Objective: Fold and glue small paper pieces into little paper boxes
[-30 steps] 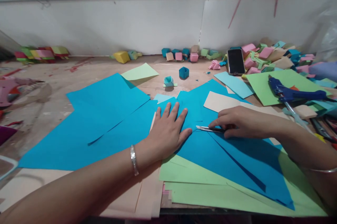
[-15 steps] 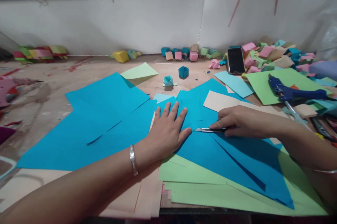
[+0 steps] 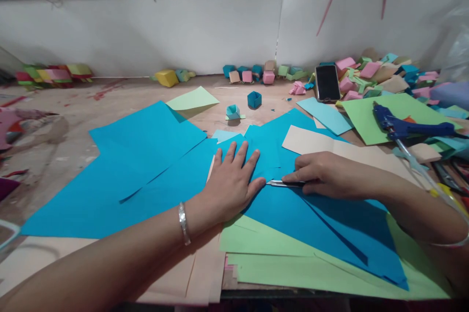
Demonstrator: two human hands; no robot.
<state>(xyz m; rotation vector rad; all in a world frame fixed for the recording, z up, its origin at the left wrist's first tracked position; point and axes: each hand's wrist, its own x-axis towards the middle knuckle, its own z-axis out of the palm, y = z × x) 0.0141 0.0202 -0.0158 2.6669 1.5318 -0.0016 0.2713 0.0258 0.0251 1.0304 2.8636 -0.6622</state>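
My left hand lies flat with spread fingers on blue paper in the middle of the table. My right hand is closed round a craft knife, index finger stretched along it. The blade points left, its tip close to my left thumb. A slit in the blue sheet runs from beneath the right hand toward the lower right. More blue paper spreads to the left. Light green sheets and peach sheets lie underneath. A cream strip rests above my right wrist.
A blue glue gun lies on green paper at the right. Behind it are a phone and a heap of folded paper pieces. Small paper boxes stand toward the wall. A pink glue gun is at the left edge.
My right hand has drawn the craft knife slightly left, its tip now nearer my left thumb. The left hand stays in place on the paper.
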